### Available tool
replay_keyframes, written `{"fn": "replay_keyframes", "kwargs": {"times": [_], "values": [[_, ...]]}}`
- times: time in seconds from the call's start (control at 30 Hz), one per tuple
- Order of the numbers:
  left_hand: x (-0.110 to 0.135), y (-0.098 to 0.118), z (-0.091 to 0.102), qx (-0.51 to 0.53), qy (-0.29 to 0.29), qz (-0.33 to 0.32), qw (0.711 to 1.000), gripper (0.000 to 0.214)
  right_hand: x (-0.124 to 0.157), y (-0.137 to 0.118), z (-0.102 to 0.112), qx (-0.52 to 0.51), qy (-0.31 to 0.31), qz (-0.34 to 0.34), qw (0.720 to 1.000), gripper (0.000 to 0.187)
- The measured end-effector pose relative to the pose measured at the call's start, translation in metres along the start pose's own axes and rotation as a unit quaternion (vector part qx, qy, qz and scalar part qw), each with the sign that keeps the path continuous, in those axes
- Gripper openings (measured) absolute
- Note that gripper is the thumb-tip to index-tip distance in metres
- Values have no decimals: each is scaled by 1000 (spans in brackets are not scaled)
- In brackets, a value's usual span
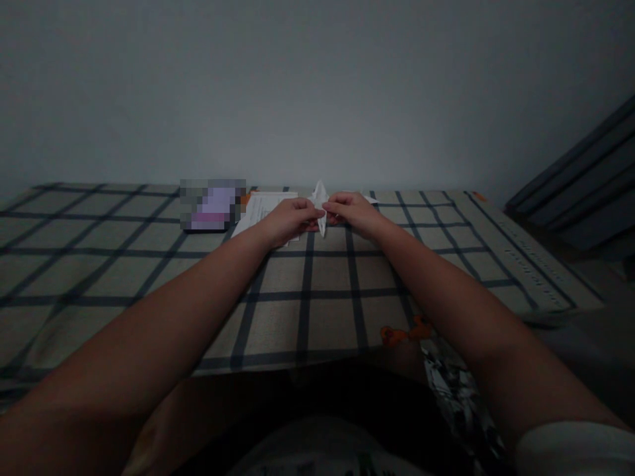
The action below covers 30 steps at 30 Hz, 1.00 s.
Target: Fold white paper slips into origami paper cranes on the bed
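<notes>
Between my two hands a small piece of folded white paper is held up above the checked tablecloth, with pointed tips at its top and bottom. My left hand pinches its left side between thumb and fingers. On the other side, my right hand pinches it with the fingertips close to those of the left. Printed white sheets lie on the cloth beside and partly under my left hand. Behind my right hand, the tip of another white paper piece shows; the rest of it is hidden.
The table carries a cream tablecloth with dark blue lines. A phone-like device with a lilac screen, partly blurred out, lies at the back left. A grey wall rises behind the table. Dark slanted panels stand at the right.
</notes>
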<state>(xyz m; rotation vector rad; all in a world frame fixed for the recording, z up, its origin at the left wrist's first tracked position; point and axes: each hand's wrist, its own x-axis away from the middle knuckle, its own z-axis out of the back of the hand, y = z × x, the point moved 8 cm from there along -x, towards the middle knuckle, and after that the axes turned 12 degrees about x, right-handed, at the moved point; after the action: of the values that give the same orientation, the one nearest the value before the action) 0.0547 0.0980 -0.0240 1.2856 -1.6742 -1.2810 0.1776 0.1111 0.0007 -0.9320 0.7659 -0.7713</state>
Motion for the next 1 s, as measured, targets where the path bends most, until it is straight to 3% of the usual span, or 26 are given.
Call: {"fn": "replay_keyframes", "kwargs": {"times": [0.5,0.77,1.0], "values": [[3,3,-1,-46,15,-6,999,27,-2,-1,2,50,0,30,998,23],[1,12,4,31,35,-59,997,27,0,-5,5,46,11,32,998,27],[-1,17,10,28,48,-102,993,28,0,-4,2,16,-1,16,1000,29]]}}
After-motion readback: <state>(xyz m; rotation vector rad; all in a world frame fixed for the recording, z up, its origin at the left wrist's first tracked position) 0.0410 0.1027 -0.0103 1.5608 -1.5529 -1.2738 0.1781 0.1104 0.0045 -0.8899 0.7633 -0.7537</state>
